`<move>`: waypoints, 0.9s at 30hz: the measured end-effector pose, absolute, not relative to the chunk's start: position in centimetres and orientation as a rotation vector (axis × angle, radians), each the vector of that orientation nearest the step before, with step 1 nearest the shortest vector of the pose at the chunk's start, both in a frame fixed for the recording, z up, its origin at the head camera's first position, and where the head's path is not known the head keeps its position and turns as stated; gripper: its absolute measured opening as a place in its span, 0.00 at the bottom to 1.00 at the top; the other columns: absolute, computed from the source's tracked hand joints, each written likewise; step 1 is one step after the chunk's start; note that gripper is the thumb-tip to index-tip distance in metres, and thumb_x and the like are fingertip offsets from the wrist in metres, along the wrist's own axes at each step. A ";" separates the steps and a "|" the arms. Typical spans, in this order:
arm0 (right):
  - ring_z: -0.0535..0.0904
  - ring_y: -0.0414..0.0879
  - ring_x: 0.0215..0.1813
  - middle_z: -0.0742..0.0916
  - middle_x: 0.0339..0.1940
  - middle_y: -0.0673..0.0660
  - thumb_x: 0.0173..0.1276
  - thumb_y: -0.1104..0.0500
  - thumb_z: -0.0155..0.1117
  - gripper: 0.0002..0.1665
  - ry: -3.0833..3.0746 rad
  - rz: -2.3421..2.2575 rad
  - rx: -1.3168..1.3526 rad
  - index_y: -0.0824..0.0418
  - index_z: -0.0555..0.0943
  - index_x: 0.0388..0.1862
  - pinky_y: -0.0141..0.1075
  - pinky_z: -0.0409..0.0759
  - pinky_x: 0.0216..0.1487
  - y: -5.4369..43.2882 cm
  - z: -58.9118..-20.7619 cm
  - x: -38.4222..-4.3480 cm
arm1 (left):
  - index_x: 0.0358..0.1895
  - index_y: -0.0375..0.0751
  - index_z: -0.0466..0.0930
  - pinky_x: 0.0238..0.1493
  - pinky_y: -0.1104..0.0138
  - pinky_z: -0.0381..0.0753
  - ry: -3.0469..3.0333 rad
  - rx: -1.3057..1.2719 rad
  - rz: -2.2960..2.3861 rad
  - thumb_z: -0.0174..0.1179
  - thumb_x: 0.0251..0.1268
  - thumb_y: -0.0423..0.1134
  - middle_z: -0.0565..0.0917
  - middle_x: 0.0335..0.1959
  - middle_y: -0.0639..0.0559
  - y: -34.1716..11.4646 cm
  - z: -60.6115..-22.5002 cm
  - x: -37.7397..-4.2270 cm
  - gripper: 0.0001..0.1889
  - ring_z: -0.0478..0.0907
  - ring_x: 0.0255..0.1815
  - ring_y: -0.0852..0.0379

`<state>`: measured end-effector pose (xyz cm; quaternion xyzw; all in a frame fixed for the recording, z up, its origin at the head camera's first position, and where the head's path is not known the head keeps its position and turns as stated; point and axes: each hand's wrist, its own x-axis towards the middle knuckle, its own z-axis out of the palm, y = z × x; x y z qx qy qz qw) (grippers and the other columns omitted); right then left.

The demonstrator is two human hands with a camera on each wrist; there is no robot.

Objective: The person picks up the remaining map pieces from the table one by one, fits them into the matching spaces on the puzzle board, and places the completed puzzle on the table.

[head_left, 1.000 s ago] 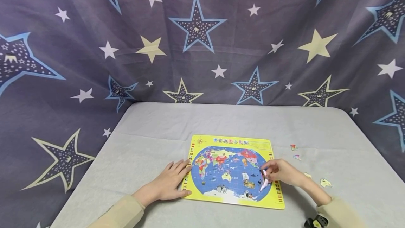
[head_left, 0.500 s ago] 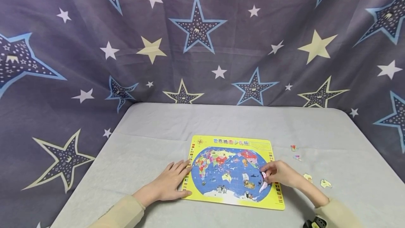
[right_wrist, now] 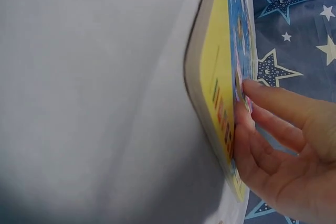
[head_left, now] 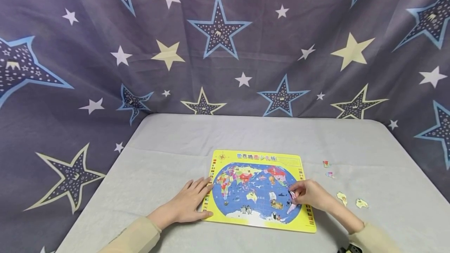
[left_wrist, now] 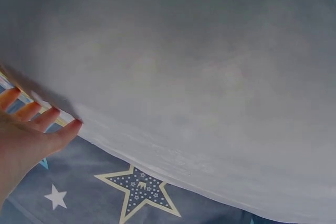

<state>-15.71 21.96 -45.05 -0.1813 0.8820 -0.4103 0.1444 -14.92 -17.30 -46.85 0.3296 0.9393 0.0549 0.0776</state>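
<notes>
Inspection finds a children's world map board (head_left: 299, 225) lying flat on the cloth-covered counter (head_left: 246, 132). The left hand (head_left: 190, 202) rests on the board's left border, its grip slack, fingers spread and nothing pinched. The right hand (head_left: 311, 195) is at the right side of the printed ocean; its grip is clamped, thumb and fingers pinching a small pinkish map piece (head_left: 292, 194) right over the board. Compared with the preceding second, the right hand shows only a slight shift, and its forearm has drawn off a pale yellow piece (head_left: 341, 198), part-hidden earlier and now in full view. Just below the fingers lies a pink patch (head_left: 291, 208); whether it belongs to the held piece or to the board cannot be told. In the inspector's judgement, the change is one of fine alignment: the held piece is at the board but not released. Three further loose pieces lie right of the board: a red-and-green piece (head_left: 326, 164), a pink-and-purple piece (head_left: 329, 175) and a yellowish-green piece (head_left: 361, 203).
</notes>
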 end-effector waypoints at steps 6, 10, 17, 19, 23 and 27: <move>0.70 0.37 0.22 0.77 0.20 0.51 0.46 0.64 0.69 0.18 2.565 -1.186 -0.550 0.72 0.79 0.37 0.28 0.72 0.24 21.9 -45.1 -15.7 | 0.67 0.42 0.55 0.61 0.47 0.51 2.820 0.991 0.171 0.39 0.54 0.70 0.53 0.68 0.46 -17.3 -46.8 -15.0 0.44 0.49 0.68 0.46; 0.69 0.36 0.22 0.77 0.20 0.50 0.47 0.64 0.69 0.18 2.558 -1.196 -0.557 0.72 0.79 0.37 0.28 0.72 0.24 21.9 -45.2 -15.6 | 0.66 0.41 0.55 0.60 0.46 0.52 2.826 1.004 0.182 0.40 0.54 0.70 0.54 0.68 0.46 -17.3 -46.8 -14.9 0.43 0.50 0.67 0.45; 0.69 0.38 0.22 0.75 0.20 0.51 0.48 0.66 0.68 0.13 2.549 -1.206 -0.486 0.70 0.79 0.34 0.28 0.70 0.23 21.8 -45.2 -15.3 | 0.66 0.41 0.55 0.61 0.47 0.51 2.816 1.007 0.190 0.39 0.54 0.70 0.53 0.68 0.45 -17.2 -46.9 -14.9 0.44 0.49 0.67 0.45; 0.69 0.39 0.23 0.75 0.20 0.51 0.48 0.66 0.68 0.13 2.550 -1.204 -0.475 0.70 0.79 0.33 0.28 0.70 0.23 21.7 -45.2 -15.3 | 0.66 0.41 0.55 0.60 0.47 0.51 2.816 1.004 0.190 0.39 0.54 0.70 0.53 0.68 0.45 -17.3 -46.9 -14.9 0.44 0.49 0.67 0.45; 0.69 0.40 0.23 0.75 0.20 0.51 0.48 0.66 0.68 0.13 2.554 -1.204 -0.460 0.70 0.79 0.33 0.28 0.70 0.23 21.5 -45.1 -15.2 | 0.67 0.41 0.54 0.61 0.47 0.51 2.813 0.993 0.184 0.39 0.54 0.70 0.53 0.68 0.46 -17.3 -46.8 -14.9 0.44 0.49 0.68 0.45; 0.69 0.39 0.24 0.76 0.21 0.51 0.47 0.67 0.68 0.13 2.556 -1.204 -0.478 0.69 0.79 0.33 0.28 0.70 0.24 21.5 -45.2 -15.0 | 0.67 0.42 0.54 0.61 0.47 0.50 2.803 0.977 0.172 0.38 0.54 0.71 0.52 0.69 0.46 -17.3 -46.7 -14.8 0.44 0.48 0.68 0.46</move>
